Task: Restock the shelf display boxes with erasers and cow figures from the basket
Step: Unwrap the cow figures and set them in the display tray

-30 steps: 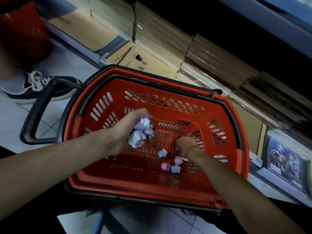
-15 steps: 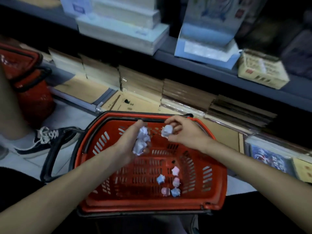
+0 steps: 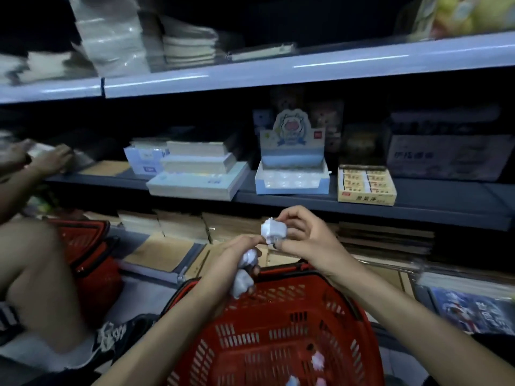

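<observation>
Above basket (image 3: 264, 330), cow figure (image 3: 274, 229) seemingly pinched between right fingers (image 3: 291, 215)

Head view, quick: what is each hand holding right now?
Left hand: grips a bunch of small pale plastic cow figures.
Right hand: pinches a single pale plastic cow figure.

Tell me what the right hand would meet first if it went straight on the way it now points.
Probably the left hand, itself gripping more cow figures. The right hand, pinching a cow figure, points leftward, and the left fingertips sit right beside that figure; whether they touch is unclear.
</observation>
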The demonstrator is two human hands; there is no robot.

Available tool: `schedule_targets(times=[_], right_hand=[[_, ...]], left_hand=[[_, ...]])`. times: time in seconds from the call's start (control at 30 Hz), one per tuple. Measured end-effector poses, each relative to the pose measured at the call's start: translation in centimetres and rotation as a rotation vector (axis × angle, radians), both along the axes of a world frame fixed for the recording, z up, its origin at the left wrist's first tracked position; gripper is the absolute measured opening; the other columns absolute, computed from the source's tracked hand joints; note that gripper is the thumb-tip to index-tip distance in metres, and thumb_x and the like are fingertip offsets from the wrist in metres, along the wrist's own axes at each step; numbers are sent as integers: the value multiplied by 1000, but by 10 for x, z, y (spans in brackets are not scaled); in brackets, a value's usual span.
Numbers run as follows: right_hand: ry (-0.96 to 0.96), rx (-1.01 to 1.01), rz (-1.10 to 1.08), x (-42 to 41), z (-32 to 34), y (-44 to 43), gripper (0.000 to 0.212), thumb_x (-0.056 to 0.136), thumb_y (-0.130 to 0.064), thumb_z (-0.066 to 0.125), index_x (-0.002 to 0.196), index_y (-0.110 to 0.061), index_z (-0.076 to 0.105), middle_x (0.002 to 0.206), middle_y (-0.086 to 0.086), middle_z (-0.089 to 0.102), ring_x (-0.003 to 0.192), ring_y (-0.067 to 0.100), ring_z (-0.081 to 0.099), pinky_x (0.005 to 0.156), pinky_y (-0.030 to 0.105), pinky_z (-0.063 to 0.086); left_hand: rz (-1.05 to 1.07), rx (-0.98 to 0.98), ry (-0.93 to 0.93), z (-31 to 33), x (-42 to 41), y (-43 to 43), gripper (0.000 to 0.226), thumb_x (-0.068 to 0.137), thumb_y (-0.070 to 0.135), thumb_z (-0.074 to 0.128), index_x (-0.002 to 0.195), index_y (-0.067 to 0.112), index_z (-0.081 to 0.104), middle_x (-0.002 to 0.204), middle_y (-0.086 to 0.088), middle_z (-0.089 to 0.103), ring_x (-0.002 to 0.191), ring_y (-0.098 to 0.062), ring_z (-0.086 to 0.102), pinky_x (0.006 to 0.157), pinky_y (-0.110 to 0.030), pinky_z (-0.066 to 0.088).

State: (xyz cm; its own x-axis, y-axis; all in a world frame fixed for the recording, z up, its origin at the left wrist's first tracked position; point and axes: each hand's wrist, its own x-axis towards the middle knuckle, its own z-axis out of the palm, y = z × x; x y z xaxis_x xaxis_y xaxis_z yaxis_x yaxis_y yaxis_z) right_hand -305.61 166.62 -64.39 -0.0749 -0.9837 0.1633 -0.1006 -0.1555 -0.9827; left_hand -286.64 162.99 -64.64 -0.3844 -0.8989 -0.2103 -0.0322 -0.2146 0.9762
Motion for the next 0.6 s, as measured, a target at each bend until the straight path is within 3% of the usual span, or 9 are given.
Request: schedule_targets(times=[0.17,0.27,0.37,0.47,0.53,0.6], right_hand=[[-12,-58,-46,-9,13,-7,39,80,3,82,110,-10,60,103,4,75,93,13,70,86,27,52],[161,-78,-118,-11,15,-15,38,81,-15,86,110,-22,63,102,-8,77,90,9,69,85,28,51],[400,-153,-278,-11,14,-25,39,80,-18,87,112,-30,67,93,-15,75,85,-2,67,77,18,52],[460,-177,-381,-9,13,-37,38,83,-8,81,110,-32,70,72,-14,65,60,4,57,58,17,45],[389,-126,-392,-8,13,-45,37,86,-7,75,109,-35,71,74,-10,68,58,6,61,56,24,50],[268,-66,-363,-6,17,-52,31,89,-14,73,110,-36,71,81,-1,75,70,12,72,71,38,59]], left_hand=[[0,64,-3,16,-19,-26,52,78,59,73,89,9,63,64,-9,51,53,-22,44,52,-27,31],[-68,-35,29,18,-22,-36,37,90,53,68,81,17,72,70,-10,49,53,-22,43,47,-26,34],[-50,-224,62,14,-29,-45,24,94,41,68,82,22,77,71,-4,52,65,-26,48,51,-32,35],[-14,-269,88,10,-40,-54,17,94,37,69,94,23,79,60,5,44,44,-14,39,47,-24,31],[8,-254,138,10,-47,-61,15,94,32,69,97,20,78,62,-2,39,35,-14,27,42,-19,25],[42,-292,135,9,-52,-70,13,93,31,71,99,22,78,74,-9,42,36,-16,28,40,-20,24]])
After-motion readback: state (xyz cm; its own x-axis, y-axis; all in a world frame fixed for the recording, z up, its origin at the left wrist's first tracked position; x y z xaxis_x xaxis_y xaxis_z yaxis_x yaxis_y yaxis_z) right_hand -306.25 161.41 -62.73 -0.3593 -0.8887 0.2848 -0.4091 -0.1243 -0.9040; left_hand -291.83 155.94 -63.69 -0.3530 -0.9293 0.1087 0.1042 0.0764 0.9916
